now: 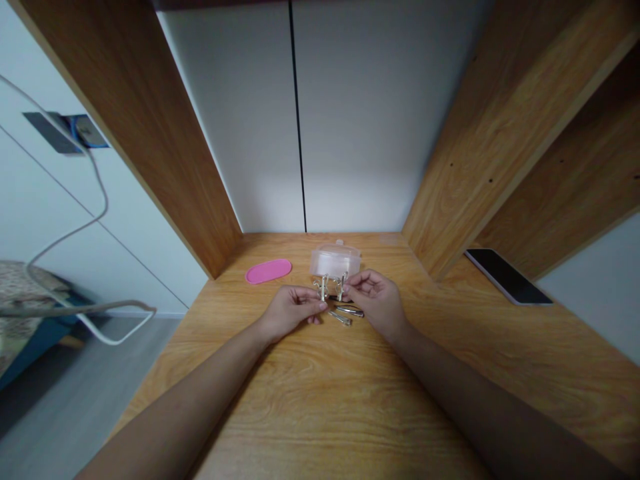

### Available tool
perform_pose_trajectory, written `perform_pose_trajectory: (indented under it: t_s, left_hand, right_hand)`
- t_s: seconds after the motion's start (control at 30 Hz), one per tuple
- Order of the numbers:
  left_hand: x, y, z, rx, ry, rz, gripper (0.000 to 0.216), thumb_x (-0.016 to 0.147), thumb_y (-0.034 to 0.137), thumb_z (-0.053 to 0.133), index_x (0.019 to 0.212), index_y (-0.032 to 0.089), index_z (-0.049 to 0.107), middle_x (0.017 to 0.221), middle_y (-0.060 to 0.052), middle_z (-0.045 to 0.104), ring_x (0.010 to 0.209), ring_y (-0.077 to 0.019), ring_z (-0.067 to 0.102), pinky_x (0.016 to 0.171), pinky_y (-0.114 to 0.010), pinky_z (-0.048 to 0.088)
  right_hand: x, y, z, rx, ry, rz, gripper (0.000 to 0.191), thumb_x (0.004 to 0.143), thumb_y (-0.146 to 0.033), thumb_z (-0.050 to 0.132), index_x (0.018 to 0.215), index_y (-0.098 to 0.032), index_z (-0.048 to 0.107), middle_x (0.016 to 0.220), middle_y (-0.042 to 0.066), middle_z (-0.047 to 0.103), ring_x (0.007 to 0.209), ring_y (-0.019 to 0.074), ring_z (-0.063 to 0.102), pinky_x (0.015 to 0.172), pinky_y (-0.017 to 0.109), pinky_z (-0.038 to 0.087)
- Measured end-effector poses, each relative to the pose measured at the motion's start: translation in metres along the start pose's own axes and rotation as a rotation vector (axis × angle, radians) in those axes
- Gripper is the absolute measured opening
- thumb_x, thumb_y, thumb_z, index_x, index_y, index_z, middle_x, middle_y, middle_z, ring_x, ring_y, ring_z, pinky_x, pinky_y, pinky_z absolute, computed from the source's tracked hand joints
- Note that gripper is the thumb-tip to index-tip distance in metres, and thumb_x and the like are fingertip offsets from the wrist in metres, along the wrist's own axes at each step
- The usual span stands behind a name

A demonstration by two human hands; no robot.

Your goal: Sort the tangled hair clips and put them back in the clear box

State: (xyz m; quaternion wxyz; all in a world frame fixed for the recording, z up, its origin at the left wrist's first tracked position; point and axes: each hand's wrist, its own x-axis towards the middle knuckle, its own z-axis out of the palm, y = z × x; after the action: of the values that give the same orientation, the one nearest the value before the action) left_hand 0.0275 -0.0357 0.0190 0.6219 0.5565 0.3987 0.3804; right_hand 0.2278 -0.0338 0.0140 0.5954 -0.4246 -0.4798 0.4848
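My left hand (297, 312) is closed, thumb and fingers pinching the lower end of a small silvery metal tool (324, 287) that stands upright. A second, similar upright metal tool (342, 288) is pinched in the fingertips of my right hand (379, 299). Their exact kind is too small to make out. Between my hands, a silver nail clipper (341, 319) and a slim dark-and-silver metal tool (349, 311) lie on the wooden desk (320, 400). Just behind stands a clear plastic box (336, 259), partly covered by the held tools.
A pink oval tray or lid (269, 271) lies to the left of the box. Wooden uprights (150, 133) flank the desk's back. A dark-screened phone or tablet (507, 276) rests at the right. A white cable (105, 193) hangs beyond the left edge.
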Motion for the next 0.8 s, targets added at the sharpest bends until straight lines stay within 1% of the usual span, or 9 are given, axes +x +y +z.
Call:
perform_pose_trajectory:
  t_s: [0.2, 0.4, 0.8]
  left_hand:
    - [0.0008, 0.0003, 0.0000, 0.004, -0.002, 0.006, 0.040, 0.064, 0.045, 0.089, 0.073, 0.010, 0.074, 0.055, -0.002, 0.065, 0.047, -0.0068, 0.053, 0.050, -0.019, 0.040]
    - [0.0015, -0.0016, -0.0013, 0.019, -0.002, 0.001, 0.041, 0.064, 0.046, 0.088, 0.074, 0.009, 0.074, 0.057, -0.003, 0.068, 0.047, -0.0070, 0.053, 0.050, -0.020, 0.040]
    - [0.0010, -0.0016, -0.0014, 0.010, -0.010, 0.003, 0.041, 0.064, 0.046, 0.088, 0.078, 0.009, 0.075, 0.056, -0.002, 0.066, 0.048, -0.0070, 0.053, 0.051, -0.019, 0.039]
  right_hand:
    - [0.0010, 0.0042, -0.0013, -0.006, -0.006, -0.026, 0.041, 0.058, -0.046, 0.091, 0.071, -0.021, 0.061, 0.068, 0.001, 0.072, 0.058, 0.0149, 0.069, 0.060, 0.028, 0.061]
    - [0.0020, 0.0034, -0.0010, 0.000, -0.003, -0.012, 0.045, 0.055, -0.048, 0.092, 0.070, -0.020, 0.060, 0.067, 0.001, 0.071, 0.055, 0.0146, 0.068, 0.059, 0.027, 0.061]
    - [0.0023, 0.0057, -0.0015, 0.004, -0.006, -0.026, 0.044, 0.057, -0.048, 0.091, 0.071, -0.020, 0.060, 0.068, 0.001, 0.072, 0.056, 0.0146, 0.069, 0.058, 0.027, 0.061]
